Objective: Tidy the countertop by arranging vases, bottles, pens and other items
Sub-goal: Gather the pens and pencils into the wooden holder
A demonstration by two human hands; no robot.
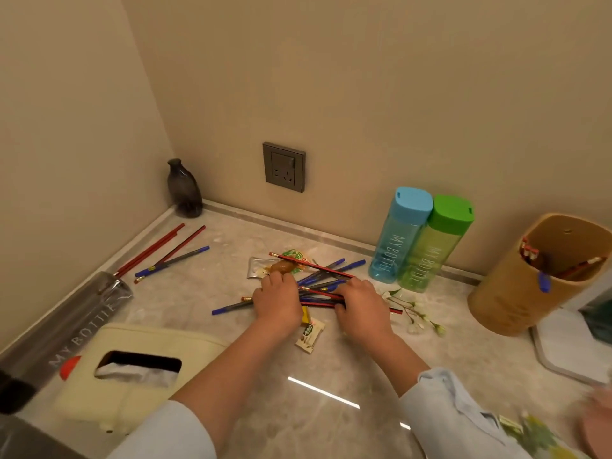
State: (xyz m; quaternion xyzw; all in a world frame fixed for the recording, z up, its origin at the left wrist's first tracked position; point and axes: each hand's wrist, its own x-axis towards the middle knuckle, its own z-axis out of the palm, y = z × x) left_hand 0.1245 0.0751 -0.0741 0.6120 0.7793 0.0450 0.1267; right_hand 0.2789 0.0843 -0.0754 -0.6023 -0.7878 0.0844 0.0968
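On the marble countertop [331, 362], in a wall corner, the pile of pens and pencils [318, 267] is pressed between left hand [276, 303] and right hand [361, 306], fingers bent onto it; whether anything is gripped cannot be told. Shafts lie mostly left-right; the pen holder [510, 299] stands nearer the right hand.

Glossy marble-look countertop [331, 369], clear coloured plastic bottles [419, 240], matt cork-like pen holder [516, 293], shiny snack wrappers [309, 336]
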